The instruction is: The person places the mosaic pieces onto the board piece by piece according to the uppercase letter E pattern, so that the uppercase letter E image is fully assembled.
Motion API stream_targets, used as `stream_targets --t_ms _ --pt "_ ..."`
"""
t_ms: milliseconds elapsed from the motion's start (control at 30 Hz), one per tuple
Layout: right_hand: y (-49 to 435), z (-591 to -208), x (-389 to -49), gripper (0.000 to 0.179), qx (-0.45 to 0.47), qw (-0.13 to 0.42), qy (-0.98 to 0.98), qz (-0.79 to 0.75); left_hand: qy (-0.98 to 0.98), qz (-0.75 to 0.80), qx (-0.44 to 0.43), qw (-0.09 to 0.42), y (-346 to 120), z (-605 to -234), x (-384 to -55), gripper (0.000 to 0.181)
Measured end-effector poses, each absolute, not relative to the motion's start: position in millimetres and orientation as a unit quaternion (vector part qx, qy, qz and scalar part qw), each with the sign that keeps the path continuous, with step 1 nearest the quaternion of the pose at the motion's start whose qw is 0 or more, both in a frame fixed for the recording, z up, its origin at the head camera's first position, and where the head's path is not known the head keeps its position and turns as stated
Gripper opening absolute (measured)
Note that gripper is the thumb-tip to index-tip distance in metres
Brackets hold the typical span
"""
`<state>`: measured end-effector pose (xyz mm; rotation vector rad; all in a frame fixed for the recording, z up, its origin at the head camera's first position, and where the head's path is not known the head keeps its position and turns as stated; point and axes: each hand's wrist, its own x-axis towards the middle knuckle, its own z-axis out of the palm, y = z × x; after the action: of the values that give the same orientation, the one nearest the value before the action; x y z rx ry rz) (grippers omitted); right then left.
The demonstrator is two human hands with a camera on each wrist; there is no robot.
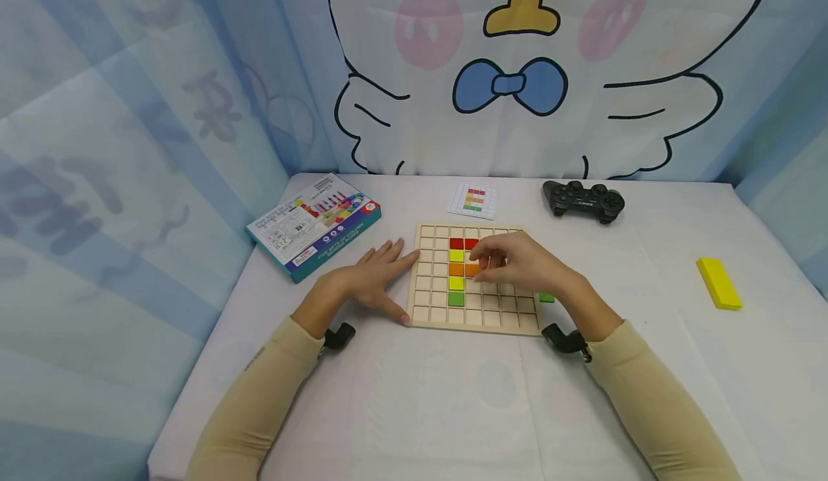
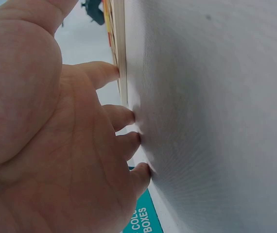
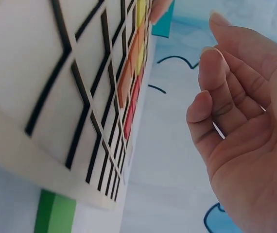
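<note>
A wooden grid board (image 1: 491, 319) lies on the table with several coloured square pieces in its cells. Red pieces (image 1: 456, 244) sit at the top, then a yellow one (image 1: 456, 256), orange ones (image 1: 456, 269), another yellow and a green piece (image 1: 456, 299) lower down. Along the board's left edge my left hand (image 1: 371, 283) is spread, its thumb and forefinger touching the frame and its other fingertips on the cloth. My right hand (image 1: 511, 259) hovers over the board's right half, fingers loosely bent, and the right wrist view shows nothing in its grasp. Beside the board's right edge lies a green block (image 3: 56, 213), partly hidden by my wrist.
A teal game box (image 1: 317, 222) lies back left. Behind the board is a pattern card (image 1: 473, 200) with coloured squares. A black game controller (image 1: 584, 201) stands at the back right, and a yellow block (image 1: 719, 284) lies far right. Curtains hang behind and beside the table.
</note>
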<state>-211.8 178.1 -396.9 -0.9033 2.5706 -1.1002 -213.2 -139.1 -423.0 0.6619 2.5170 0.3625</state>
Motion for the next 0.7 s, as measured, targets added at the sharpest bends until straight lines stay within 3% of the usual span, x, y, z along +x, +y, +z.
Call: stream_targets --t_ms 700 --pt "230.6 -384.3 -220.0 0.03 -0.225 0.048 0.909 -0.348 0.927 0.128 0.246 0.251 -139.0 -423.0 -212.9 0.128"
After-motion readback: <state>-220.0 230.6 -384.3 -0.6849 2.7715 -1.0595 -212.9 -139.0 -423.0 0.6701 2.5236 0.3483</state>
